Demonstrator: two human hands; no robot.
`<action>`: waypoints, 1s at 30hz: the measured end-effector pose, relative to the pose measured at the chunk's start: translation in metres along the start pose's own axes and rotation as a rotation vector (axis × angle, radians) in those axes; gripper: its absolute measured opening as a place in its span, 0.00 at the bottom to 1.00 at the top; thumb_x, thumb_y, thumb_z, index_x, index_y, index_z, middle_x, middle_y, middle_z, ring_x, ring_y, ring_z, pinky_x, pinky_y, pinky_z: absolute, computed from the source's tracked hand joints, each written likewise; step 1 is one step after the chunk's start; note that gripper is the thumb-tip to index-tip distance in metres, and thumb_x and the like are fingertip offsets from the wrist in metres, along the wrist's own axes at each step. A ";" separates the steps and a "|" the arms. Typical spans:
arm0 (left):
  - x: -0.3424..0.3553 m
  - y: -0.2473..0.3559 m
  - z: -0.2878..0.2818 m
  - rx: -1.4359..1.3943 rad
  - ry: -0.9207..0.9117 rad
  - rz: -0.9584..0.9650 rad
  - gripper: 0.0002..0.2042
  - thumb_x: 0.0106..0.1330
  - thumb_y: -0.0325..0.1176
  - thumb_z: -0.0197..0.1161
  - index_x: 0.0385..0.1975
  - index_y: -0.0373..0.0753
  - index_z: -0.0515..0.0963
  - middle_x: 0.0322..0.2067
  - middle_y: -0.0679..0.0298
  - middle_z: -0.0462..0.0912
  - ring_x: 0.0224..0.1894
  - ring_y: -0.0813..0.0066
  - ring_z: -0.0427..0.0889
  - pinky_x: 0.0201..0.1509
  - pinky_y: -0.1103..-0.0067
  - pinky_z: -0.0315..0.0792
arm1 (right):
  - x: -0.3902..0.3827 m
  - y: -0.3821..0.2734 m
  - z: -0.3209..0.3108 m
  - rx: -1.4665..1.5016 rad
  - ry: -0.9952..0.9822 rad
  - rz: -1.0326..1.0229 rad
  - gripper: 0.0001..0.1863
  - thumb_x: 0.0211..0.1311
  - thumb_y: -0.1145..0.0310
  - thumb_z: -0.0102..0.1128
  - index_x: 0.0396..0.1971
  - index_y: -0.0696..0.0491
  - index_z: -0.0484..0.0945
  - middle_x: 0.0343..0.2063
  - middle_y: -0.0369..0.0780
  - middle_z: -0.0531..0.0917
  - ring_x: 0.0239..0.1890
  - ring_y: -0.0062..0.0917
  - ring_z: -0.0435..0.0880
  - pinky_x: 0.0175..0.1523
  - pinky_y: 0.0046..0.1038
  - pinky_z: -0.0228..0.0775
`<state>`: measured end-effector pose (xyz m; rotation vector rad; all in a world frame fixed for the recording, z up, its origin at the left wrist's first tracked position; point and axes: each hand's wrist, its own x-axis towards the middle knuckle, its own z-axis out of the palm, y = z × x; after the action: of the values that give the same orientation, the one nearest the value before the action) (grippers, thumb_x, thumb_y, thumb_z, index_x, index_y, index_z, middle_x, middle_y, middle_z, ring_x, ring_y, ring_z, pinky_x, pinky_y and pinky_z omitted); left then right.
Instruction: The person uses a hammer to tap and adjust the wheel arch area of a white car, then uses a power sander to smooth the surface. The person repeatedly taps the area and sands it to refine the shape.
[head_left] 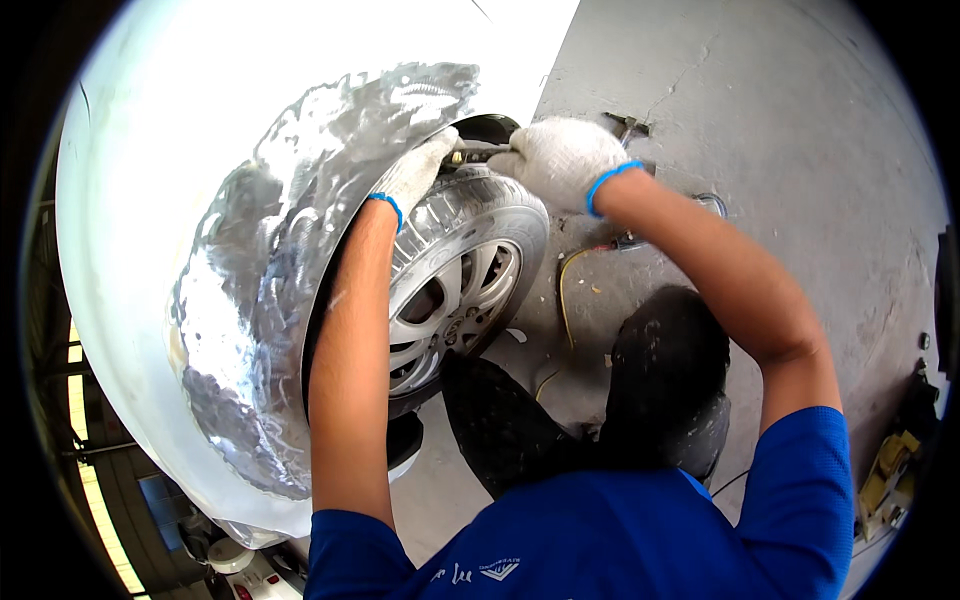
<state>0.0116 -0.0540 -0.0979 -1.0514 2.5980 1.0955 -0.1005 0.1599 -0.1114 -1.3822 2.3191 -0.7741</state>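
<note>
Both my hands wear white knit gloves with blue cuffs. A dark bar-like tool with a yellowish section (468, 157) spans the gap between them, just above the tyre (455, 215) and inside the wheel arch. My right hand (562, 163) is closed round its right end. At its other end my left hand (418, 172) is closed too, partly tucked under the arch lip, its fingertips hidden. Next to my left forearm is the car's fender, its paint stripped to shiny, dented bare metal (255, 270). The tool's exact kind cannot be made out.
On the grey concrete floor (800, 130) lie a hammer (628, 127) and a metal tool (630, 241) with a yellow cable (565, 310). My knees (668, 370) are bent beside the silver wheel rim (455, 315). Dark and yellow items (895, 465) lie at the far right.
</note>
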 end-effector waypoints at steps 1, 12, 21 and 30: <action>0.001 -0.001 0.007 0.049 0.032 -0.019 0.29 0.72 0.62 0.51 0.55 0.44 0.82 0.58 0.55 0.80 0.60 0.62 0.75 0.70 0.69 0.62 | 0.001 0.006 -0.004 -0.002 -0.033 0.016 0.27 0.71 0.46 0.51 0.39 0.55 0.87 0.36 0.51 0.88 0.42 0.46 0.88 0.52 0.44 0.79; -0.022 0.027 0.004 0.155 0.037 0.094 0.34 0.67 0.69 0.51 0.56 0.47 0.83 0.58 0.51 0.81 0.62 0.60 0.75 0.69 0.68 0.63 | 0.001 0.008 -0.004 -0.123 0.003 0.000 0.28 0.72 0.44 0.48 0.41 0.54 0.87 0.37 0.50 0.88 0.44 0.45 0.87 0.52 0.45 0.79; 0.005 0.018 0.005 0.087 -0.035 -0.085 0.35 0.67 0.67 0.58 0.59 0.42 0.81 0.60 0.55 0.79 0.64 0.65 0.72 0.71 0.73 0.61 | 0.033 0.039 0.049 0.001 0.075 -0.081 0.27 0.74 0.43 0.46 0.40 0.53 0.83 0.34 0.50 0.87 0.42 0.45 0.87 0.50 0.46 0.78; -0.005 0.014 0.001 0.058 -0.086 -0.067 0.32 0.67 0.65 0.54 0.57 0.45 0.83 0.57 0.59 0.81 0.63 0.64 0.74 0.72 0.67 0.58 | 0.005 0.010 0.033 0.162 -0.036 0.008 0.27 0.73 0.48 0.50 0.36 0.60 0.86 0.34 0.55 0.86 0.41 0.49 0.87 0.50 0.46 0.77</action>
<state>0.0057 -0.0437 -0.0888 -1.0468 2.4936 1.0200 -0.0928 0.1503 -0.1437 -1.3048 2.1802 -0.9055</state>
